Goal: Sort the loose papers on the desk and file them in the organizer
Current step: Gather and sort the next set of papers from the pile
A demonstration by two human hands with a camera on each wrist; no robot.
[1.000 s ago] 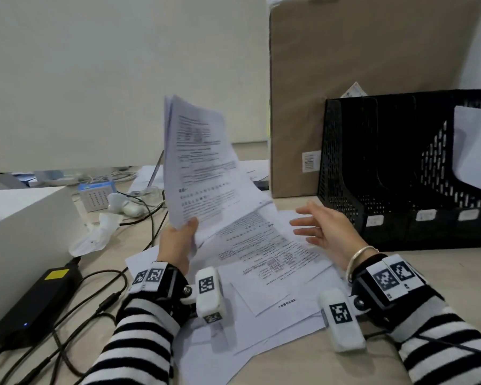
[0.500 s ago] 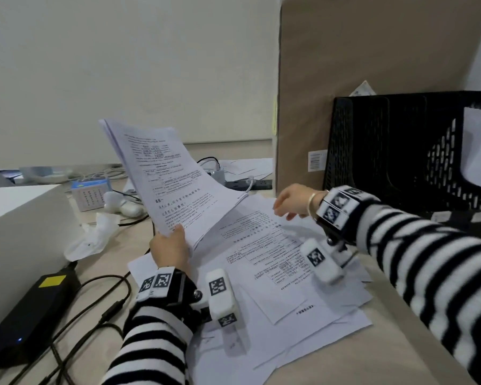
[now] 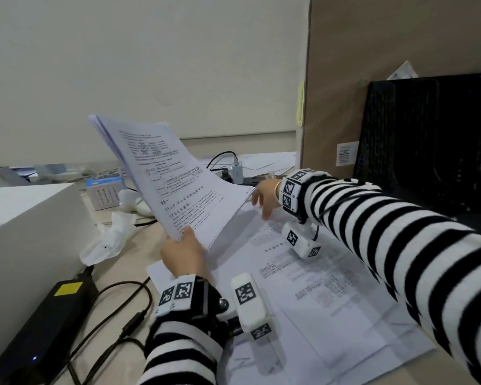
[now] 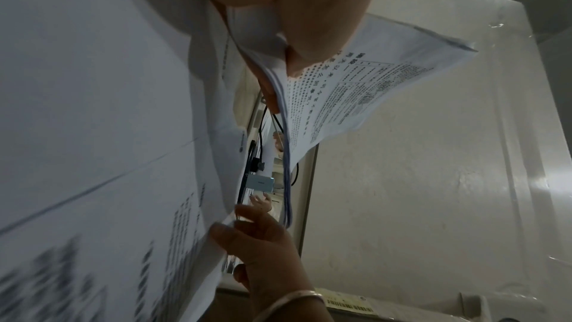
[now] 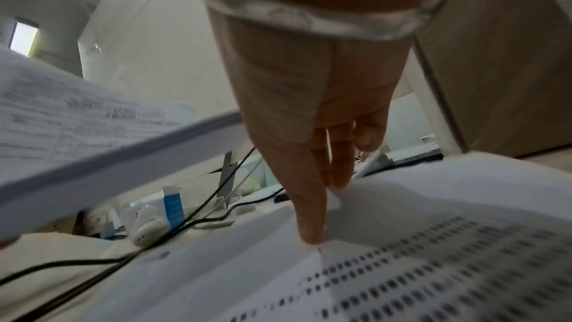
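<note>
My left hand grips a stack of printed papers by its near bottom edge and holds it up, tilted back to the left, above the desk. In the left wrist view the thumb lies on the stack. Loose printed sheets are spread across the desk under both arms. My right hand reaches across to their far edge and pinches the top sheet there, thumb on top, fingers past the edge. The black mesh organizer stands at the right.
A tall cardboard box stands behind the organizer. A white box sits at the left, with a black power adapter and cables in front of it. A crumpled tissue and a plugged-in charger lie beyond the papers.
My right hand moved from hovering over the loose sheets to their far edge and took hold there. The stack in my left hand tilted down to the left.
</note>
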